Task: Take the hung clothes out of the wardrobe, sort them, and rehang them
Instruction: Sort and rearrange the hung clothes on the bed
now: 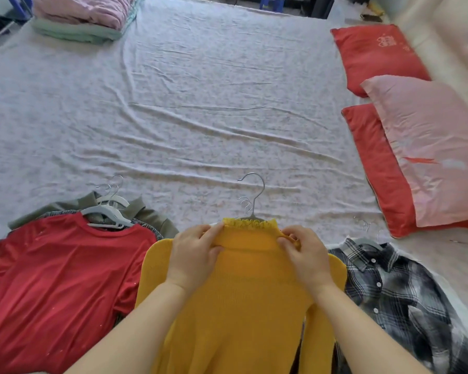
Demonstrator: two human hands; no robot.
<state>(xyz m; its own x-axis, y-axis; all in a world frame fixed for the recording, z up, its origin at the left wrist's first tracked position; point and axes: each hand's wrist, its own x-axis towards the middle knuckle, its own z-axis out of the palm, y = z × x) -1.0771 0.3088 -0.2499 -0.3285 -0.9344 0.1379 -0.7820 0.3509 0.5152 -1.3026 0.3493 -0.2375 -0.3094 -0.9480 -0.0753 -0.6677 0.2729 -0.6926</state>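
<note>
One yellow sweater: flat on the bed sheet, under both hands; frilled collar sits between the two sets of fingers.
Left hand: thumb and fingers clamped on the collar's left side.
Right hand: thumb and fingers clamped on the collar's right side.
Hanger hook: metal, sticks out of the collar just past the fingertips.
Red T-shirt: left of the left fingers, on white hangers, over an olive garment.
Plaid shirt: right of the right fingers, beside the sweater.
Pillows: well beyond the right fingers.
Folded pile: far past the left fingers.
</note>
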